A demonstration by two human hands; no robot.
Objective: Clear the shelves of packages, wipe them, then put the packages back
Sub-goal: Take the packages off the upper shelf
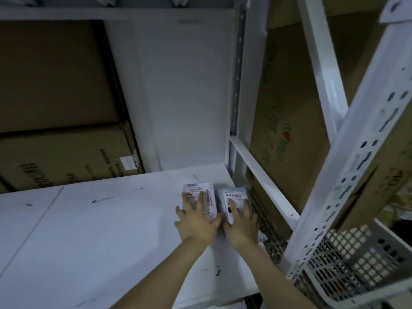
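Two flat packages lie side by side on the white shelf (89,230), near its back right corner. The left package (200,192) is pale with a barcode label. The right package (234,196) is grey with a white printed label. My left hand (196,221) rests flat on the left package, fingers spread. My right hand (240,221) lies flat on the right package, fingers spread too. Both hands press on top rather than grip. The near ends of both packages are hidden under my hands.
Stacked brown cardboard boxes (55,130) fill the back left. A white perforated upright (356,163) crosses the right side, with a printed cardboard box (289,119) behind it. A grey plastic mesh basket (356,264) sits at the lower right. Dark scuffs mark the shelf.
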